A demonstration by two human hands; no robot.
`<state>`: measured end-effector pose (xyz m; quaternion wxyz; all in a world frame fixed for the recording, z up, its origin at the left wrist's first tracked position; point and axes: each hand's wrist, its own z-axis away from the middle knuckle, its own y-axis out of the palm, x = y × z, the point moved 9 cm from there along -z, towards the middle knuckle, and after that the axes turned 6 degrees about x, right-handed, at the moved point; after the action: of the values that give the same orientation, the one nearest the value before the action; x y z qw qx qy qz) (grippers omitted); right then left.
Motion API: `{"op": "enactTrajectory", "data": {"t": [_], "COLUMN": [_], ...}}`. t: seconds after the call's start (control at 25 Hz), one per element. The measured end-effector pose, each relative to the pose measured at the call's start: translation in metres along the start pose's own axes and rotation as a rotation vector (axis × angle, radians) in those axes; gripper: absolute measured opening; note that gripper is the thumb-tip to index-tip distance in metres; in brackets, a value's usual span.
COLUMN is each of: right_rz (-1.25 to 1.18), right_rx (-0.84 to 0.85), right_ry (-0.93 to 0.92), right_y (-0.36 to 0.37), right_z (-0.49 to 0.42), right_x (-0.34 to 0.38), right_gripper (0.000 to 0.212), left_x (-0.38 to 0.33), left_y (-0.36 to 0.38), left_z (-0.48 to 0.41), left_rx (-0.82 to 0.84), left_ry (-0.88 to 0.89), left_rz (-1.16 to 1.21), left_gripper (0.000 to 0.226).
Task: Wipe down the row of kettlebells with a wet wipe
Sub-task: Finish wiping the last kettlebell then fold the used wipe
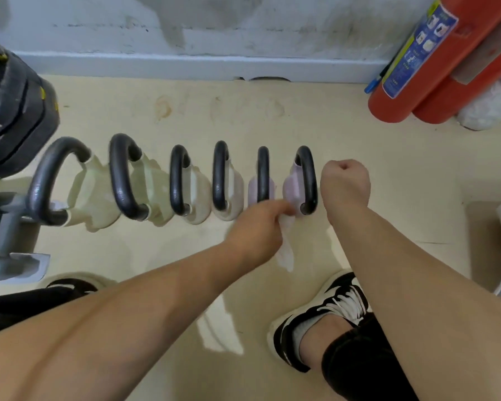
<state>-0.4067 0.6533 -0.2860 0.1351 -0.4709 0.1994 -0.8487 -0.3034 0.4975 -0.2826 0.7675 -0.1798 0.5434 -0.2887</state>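
Kettlebells (220, 175) in a row — left hand (258, 227) pinches wet wipe (285, 250).

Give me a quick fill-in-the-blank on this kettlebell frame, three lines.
1. The row of kettlebells counts ___ in all.
2. The left hand pinches a white ___ at the rightmost kettlebell.
3. The right hand is curled into a ___, holding nothing.
Missing: six; wipe; fist.
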Motion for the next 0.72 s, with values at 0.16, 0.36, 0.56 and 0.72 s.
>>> {"op": "enactTrajectory", "data": {"t": [0.16,0.36,0.56,0.72], "right_rz": [0.036,0.03,-0.047,-0.133], "right_rx": [0.266,0.711,0.849,1.036], "right_ry": [-0.044,0.055,-0.044,-0.088], "right_y": [0.067,0.188,0.262,0.316], "right_z": [0.066,0.166,0.267,0.354], "right_x": [0.064,0.117,0.197,0.263], "right_gripper": [0.014,0.024,0.018,0.023], "left_x": [0.01,0.048,0.081,0.109], "left_y": [-0.092,-0.213,-0.33,-0.421], "left_z": [0.035,0.11,0.2,0.265], "left_rx": [-0.2,-0.344,-0.522,-0.752], "left_ry": [-0.244,-0.378,-0.31,-0.273], "left_rz": [0.352,0.609,0.365,0.286], "left_gripper": [0.032,0.012,0.035,0.015]}}
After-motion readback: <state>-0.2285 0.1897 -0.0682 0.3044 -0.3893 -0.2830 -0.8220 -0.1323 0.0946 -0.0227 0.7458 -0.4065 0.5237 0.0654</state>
